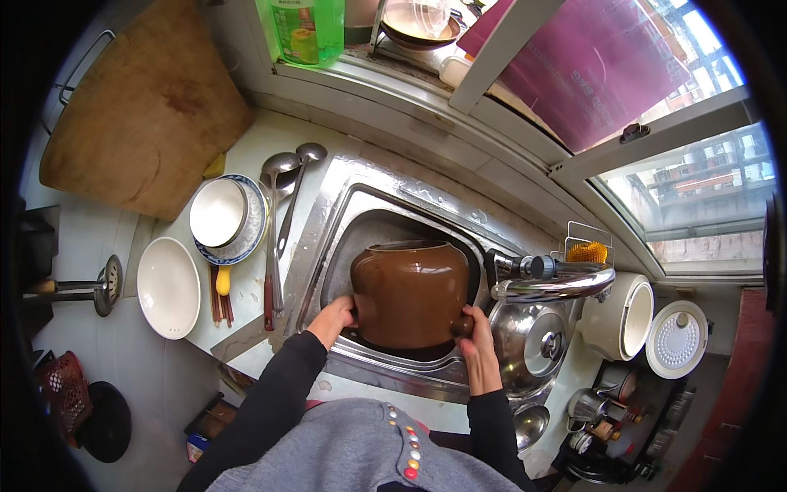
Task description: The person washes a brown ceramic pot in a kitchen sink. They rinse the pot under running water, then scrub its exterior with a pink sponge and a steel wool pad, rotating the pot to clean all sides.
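Note:
A large brown glazed pot point(411, 295) is tipped on its side in the stainless steel sink point(329, 258), its mouth turned toward the window side. My left hand point(334, 320) grips the pot at its lower left side, fingertips hidden behind it. On the right, my right hand point(478, 337) holds the stubby brown handle point(461, 326). The chrome faucet point(553, 288) is swung to the right, away from the pot. I cannot see the inside of the pot.
Ladles point(281, 165), stacked bowls point(218, 212) and a white oval dish point(168, 288) lie left of the sink. A wooden cutting board point(147, 117) leans at the far left. Right of the sink are a steel lid point(532, 350) and a cream pot point(615, 317). A window frame point(510, 55) borders the back.

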Available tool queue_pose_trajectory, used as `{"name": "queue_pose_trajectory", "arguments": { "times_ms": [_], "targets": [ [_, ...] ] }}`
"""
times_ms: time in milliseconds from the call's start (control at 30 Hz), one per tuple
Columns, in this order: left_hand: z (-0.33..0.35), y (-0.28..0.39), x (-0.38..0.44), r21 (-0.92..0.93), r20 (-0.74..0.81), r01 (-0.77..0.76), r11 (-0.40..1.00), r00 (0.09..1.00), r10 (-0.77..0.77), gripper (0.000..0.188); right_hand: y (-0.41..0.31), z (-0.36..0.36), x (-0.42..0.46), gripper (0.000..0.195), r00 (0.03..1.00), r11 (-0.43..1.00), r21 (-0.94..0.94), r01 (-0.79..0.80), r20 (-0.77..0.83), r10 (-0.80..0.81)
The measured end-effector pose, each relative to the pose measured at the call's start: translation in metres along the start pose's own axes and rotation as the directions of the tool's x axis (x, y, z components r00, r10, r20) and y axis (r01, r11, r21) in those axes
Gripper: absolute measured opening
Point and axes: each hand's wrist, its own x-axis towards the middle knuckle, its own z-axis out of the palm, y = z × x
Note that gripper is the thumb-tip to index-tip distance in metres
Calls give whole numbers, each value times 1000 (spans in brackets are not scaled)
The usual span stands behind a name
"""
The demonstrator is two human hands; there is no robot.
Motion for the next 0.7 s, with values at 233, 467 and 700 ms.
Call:
{"name": "queue_pose_trajectory", "arguments": {
  "times_ms": [233,467,700],
  "targets": [
    [-12,-7,-13,-18,124,-124,992,984,126,32,26,-24,-32,62,962,974,99,204,163,-218],
    [-2,-1,-45,-63,350,-163,985,920,174,37,22,-17,-64,72,896,943,133,305,296,-332],
    [14,-6,-88,-66,400,-250,966,880,255,36,29,-13,-86,79,847,940,215,265,413,-333]
  ]
}}
